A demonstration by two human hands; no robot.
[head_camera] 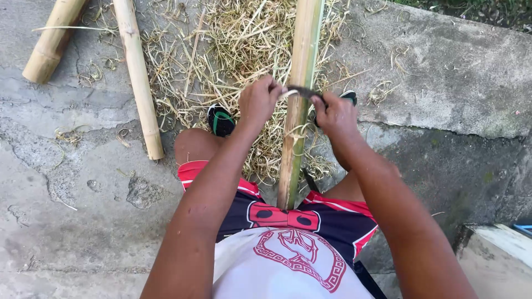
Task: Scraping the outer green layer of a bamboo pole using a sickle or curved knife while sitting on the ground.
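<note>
The bamboo pole (297, 105) runs up the middle of the view, its near end propped between the person's knees and its far end out over the concrete floor. It looks stiff, hard and light for its length, with a smooth green skin that would likely be slippery; a firm hold would sit along the shaft, away from the part being scraped.

Across it lies a dark curved blade (303, 92), touching the pole's upper face. The left hand (258, 102) has its fingers (272, 87) curled fully closed around one end of the blade, and the right hand (336, 115) is clenched the same way around the other end, one hand on each side of the pole.

Under and beside the pole lies a heap of pale shavings (244, 44). Two bare bamboo poles (138, 77) lie well apart to the left on the floor. A sandalled foot (221, 120) rests just left of the pole.
</note>
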